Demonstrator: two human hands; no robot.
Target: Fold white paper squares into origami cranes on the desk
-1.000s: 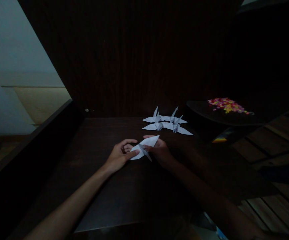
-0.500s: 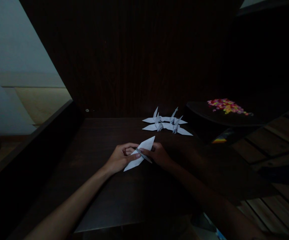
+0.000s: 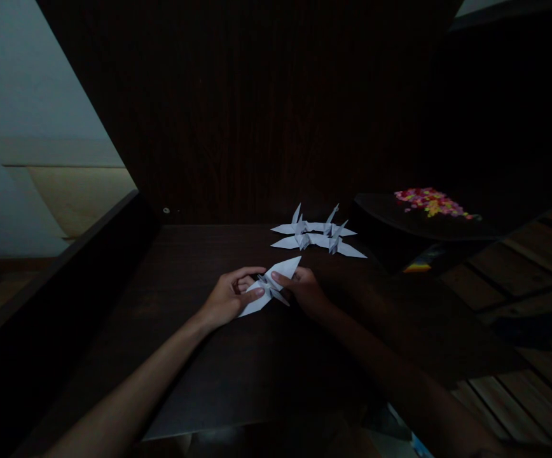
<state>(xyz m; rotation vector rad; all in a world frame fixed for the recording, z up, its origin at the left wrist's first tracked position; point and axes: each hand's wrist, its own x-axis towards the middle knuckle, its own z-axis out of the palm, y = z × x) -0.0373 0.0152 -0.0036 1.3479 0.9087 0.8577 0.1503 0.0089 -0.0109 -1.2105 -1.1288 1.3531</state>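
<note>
Paper (image 3: 289,266), white, folded, with pointed wings: being held in both hands over dark tabletop (image 3: 194,356); touching wood or not, cannot tell. Gripping near wing in left hand (image 3: 226,298), thumb on top, other fingers loosely curled behind. Pinching far wing in right hand (image 3: 307,291), thumb on top, other fingers mostly hidden underneath.

Change over last half-second: parting thumbs, nearly meeting at the middle then, and now showing more of the central fold between. Also drawing near wing tip back slightly towards left hand. Judgement: probably opening or flattening the middle, wings and narrow points being already formed.

Beyond hands: seeing two rows of white paper birds (image 3: 321,240) on tabletop, near right hand but apart from held piece; not blocking the fold. Farther right: noting heap of small coloured pieces (image 3: 433,202) on dark ledge (image 3: 376,207), well apart. Behind: facing upright dark panel (image 3: 257,114). Main hindrance: working in dimness, losing detail under right hand.
</note>
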